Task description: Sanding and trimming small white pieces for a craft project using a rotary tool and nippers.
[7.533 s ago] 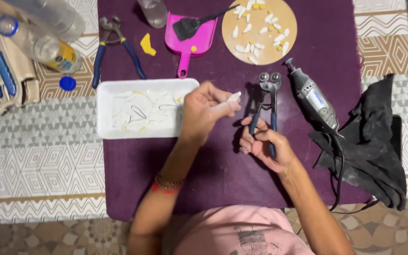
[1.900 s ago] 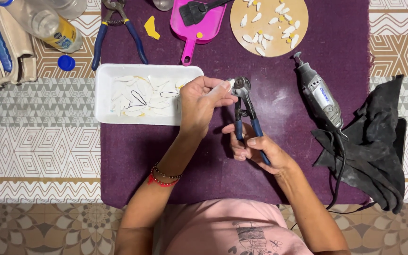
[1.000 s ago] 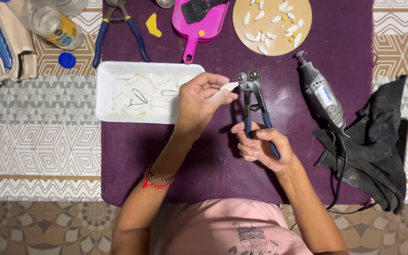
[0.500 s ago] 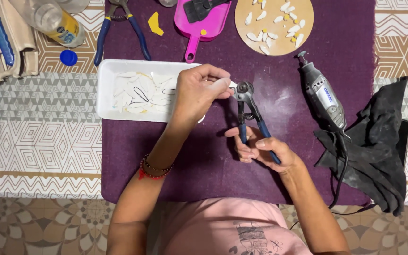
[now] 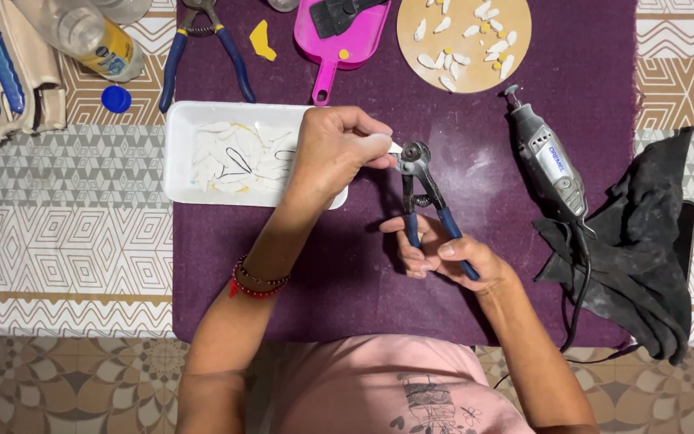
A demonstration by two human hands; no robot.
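- Your left hand (image 5: 335,153) pinches a small white piece (image 5: 393,148) between thumb and fingers, just right of the white tray (image 5: 178,161).
- That piece meets the wheeled head of the blue-handled nippers (image 5: 421,193); whether the wheels bite it, you cannot tell from this view.
- Your right hand (image 5: 443,253) wraps both nipper handles, below and right of the tray, with the handles squeezed fairly narrow.
- The tray holds white sheet offcuts with dark drawn outlines.
- A grey rotary tool (image 5: 548,165) lies well right of the tray, beside a black cloth (image 5: 644,241).
- A pink dustpan (image 5: 339,36) and a round board (image 5: 463,40) carrying white petal shapes sit above the tray.
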